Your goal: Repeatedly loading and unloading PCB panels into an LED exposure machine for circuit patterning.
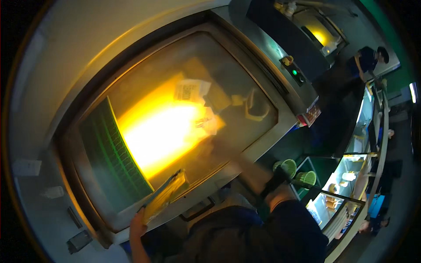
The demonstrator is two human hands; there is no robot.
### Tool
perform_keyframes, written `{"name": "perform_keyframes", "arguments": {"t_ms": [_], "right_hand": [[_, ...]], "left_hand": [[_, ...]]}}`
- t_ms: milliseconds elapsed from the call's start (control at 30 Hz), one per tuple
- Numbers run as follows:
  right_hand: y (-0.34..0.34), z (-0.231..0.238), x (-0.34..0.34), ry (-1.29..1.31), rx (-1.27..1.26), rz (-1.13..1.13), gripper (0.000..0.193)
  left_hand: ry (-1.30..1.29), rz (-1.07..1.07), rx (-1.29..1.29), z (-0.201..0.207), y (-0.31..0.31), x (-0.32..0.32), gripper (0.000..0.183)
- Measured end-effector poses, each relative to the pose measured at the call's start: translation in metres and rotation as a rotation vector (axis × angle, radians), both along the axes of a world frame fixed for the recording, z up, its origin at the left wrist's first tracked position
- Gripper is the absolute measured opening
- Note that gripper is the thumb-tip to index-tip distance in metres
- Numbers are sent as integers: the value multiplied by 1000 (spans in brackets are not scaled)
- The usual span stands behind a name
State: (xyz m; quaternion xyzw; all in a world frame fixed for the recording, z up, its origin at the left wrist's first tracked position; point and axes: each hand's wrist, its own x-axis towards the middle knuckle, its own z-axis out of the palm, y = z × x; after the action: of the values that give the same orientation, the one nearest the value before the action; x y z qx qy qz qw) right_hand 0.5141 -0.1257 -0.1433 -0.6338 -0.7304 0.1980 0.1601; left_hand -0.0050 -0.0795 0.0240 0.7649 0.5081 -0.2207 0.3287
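Note:
My left hand (pixel 137 224) is closed around the lower end of a flat, yellow-lit bundle (pixel 164 198), tilted over the near edge of a framed worktable (pixel 258 151). Whether it is a stack of sheets or a thin package is unclear. My right hand (pixel 214 147) reaches over the table surface, smeared by motion, its fingers not distinct. Closest to it lies a crumpled printed paper (pixel 207 122), partly washed out by a bright yellow glow. Another printed paper (pixel 192 90) rests just beyond.
A dark green ribbed sheet (pixel 116 155) covers the table's left part. A pale loop-shaped item (pixel 256 107) lies toward its right. A box with a green-lit button (pixel 294 72) stands beyond the frame. Green baskets (pixel 305 178) and lit shelving are at right; another person (pixel 366 61) stands farther off.

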Motion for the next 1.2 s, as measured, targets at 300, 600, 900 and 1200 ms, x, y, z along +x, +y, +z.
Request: {"name": "perform_keyframes", "arguments": {"t_ms": [300, 600, 900, 1200], "right_hand": [[-82, 145, 405, -438, -239, -1339, 114], [-46, 152, 396, -494, -285, -1381, 87], [-144, 80, 59, -299, 78, -408, 70], [-242, 83, -194, 76, -326, -995, 72]], "left_hand": [[-182, 71, 227, -32, -27, 147, 65], [-107, 162, 253, -31, -43, 141, 69], [156, -171, 213, -20, -32, 25, 83], [118, -171, 313, -44, 185, -101, 74]]}}
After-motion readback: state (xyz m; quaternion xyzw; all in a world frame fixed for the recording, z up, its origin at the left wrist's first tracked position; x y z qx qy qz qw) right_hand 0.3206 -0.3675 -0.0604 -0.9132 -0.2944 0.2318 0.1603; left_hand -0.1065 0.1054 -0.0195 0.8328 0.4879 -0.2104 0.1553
